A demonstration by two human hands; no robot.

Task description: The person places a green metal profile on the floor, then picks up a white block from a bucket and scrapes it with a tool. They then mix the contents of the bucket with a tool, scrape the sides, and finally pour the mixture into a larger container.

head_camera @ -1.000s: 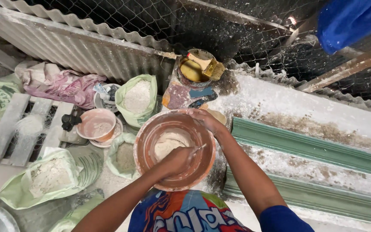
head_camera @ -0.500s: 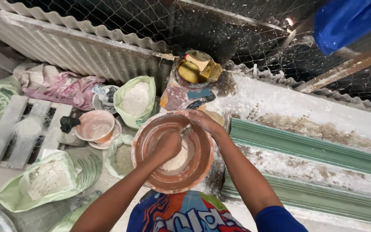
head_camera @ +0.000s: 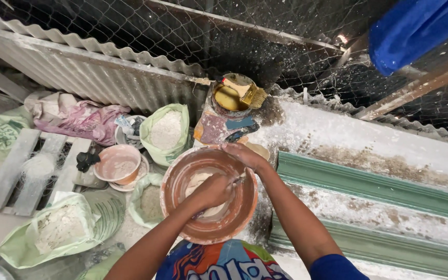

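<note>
Bowl [head_camera: 209, 194], the big orange one on your lap, now has your left hand [head_camera: 211, 191] further across the white paste, fingers curled around a stirring tool, while your right hand [head_camera: 245, 155] grips the far rim, so mixing continues.

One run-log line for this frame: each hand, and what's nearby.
left hand: inside brown bowl, in pale paste | right hand: gripping bowl's far rim | nearby: powder bag, paint can with brush
</note>
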